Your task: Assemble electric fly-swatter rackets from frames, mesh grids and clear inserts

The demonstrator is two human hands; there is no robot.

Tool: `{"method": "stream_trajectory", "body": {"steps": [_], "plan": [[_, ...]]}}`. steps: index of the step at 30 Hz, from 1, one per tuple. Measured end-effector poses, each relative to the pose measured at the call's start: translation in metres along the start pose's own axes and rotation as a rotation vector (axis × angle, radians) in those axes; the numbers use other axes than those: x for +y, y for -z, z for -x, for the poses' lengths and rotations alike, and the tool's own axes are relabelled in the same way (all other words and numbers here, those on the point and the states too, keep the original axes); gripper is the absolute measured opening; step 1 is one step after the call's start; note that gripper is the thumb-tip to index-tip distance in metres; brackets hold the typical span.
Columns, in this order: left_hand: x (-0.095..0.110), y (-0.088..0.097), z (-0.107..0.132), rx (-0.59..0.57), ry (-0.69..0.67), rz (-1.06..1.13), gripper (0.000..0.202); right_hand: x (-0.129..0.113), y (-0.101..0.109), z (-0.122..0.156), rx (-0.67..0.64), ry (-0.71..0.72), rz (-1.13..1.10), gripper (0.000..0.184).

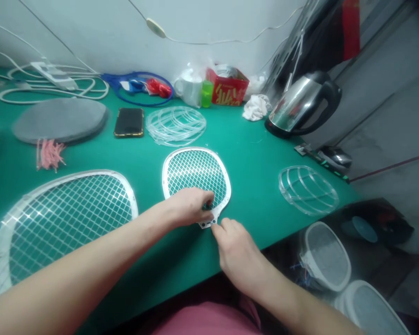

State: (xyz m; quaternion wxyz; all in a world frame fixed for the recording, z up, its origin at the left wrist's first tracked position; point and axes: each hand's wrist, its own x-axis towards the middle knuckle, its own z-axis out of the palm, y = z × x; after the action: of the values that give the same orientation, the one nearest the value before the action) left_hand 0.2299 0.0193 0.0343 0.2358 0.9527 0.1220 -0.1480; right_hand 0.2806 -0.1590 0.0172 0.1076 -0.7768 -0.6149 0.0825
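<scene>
A white oval frame with metal mesh [194, 174] lies flat on the green table [251, 158], its narrow neck toward me. My left hand [188, 205] rests on the lower part of the mesh, fingers curled and pinching at the neck. My right hand [235, 246] comes from below, its fingertips closed at the small tab of the neck. What the fingers pinch there is too small to make out.
A stack of larger white mesh frames [66, 218] lies at left, a clear ribbed cover [307, 190] at right. Farther back are clear rings [176, 124], a black phone [129, 122], a grey pad [61, 120], pink ties [50, 154], a steel kettle [302, 106], a red box [226, 88]. More mesh frames [326, 260] stand below the table edge.
</scene>
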Motion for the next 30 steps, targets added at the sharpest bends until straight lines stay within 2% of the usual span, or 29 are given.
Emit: {"method": "stream_trajectory", "body": {"steps": [4,6,7,8,9,10,12,13,15,16,18,20,24,27,30], "plan": [[-0.002,-0.008,0.005,0.083,-0.101,-0.038,0.029,-0.01,0.015,-0.007,-0.073,0.102,0.119,0.025],[-0.002,-0.01,0.009,0.125,-0.122,-0.048,0.038,0.004,0.03,-0.015,-0.147,0.133,0.0,0.022],[-0.002,-0.011,0.011,0.124,-0.121,-0.052,0.039,0.021,0.039,-0.019,-0.16,0.109,-0.093,0.021],[-0.003,-0.011,0.013,0.112,-0.116,-0.049,0.039,0.045,0.05,-0.023,-0.154,0.054,-0.185,0.021],[-0.003,-0.01,0.015,0.088,-0.113,-0.037,0.039,0.075,0.062,-0.024,-0.083,-0.065,-0.249,0.022],[-0.004,-0.009,0.018,0.062,-0.112,-0.02,0.039,0.111,0.074,-0.023,0.046,-0.225,-0.241,0.025],[-0.005,-0.008,0.024,0.016,-0.116,0.022,0.039,0.19,0.095,-0.014,0.277,-0.62,-0.032,0.028],[-0.005,-0.008,0.027,-0.003,-0.116,0.038,0.039,0.228,0.101,-0.006,0.335,-0.819,0.097,0.031],[-0.006,-0.009,0.032,-0.026,-0.1,0.054,0.039,0.294,0.105,0.009,0.352,-0.992,0.144,0.037],[-0.006,-0.011,0.034,-0.022,-0.083,0.054,0.038,0.318,0.103,0.016,0.339,-1.044,0.14,0.034],[-0.006,-0.013,0.036,0.015,-0.043,0.049,0.038,0.349,0.095,0.024,0.306,-1.11,0.113,0.027],[-0.003,-0.015,0.037,0.056,-0.012,0.046,0.037,0.362,0.088,0.027,0.295,-1.153,0.093,0.02],[0.004,-0.014,0.038,0.1,0.039,-0.052,0.035,0.364,0.092,0.025,0.352,-1.193,0.065,0.012],[0.004,-0.014,0.04,0.139,0.035,-0.168,0.035,0.359,0.109,0.024,0.44,-1.157,0.014,0.009],[-0.003,-0.018,0.044,0.184,0.009,-0.201,0.036,0.35,0.137,0.03,0.548,-1.064,-0.102,0.011]]}}
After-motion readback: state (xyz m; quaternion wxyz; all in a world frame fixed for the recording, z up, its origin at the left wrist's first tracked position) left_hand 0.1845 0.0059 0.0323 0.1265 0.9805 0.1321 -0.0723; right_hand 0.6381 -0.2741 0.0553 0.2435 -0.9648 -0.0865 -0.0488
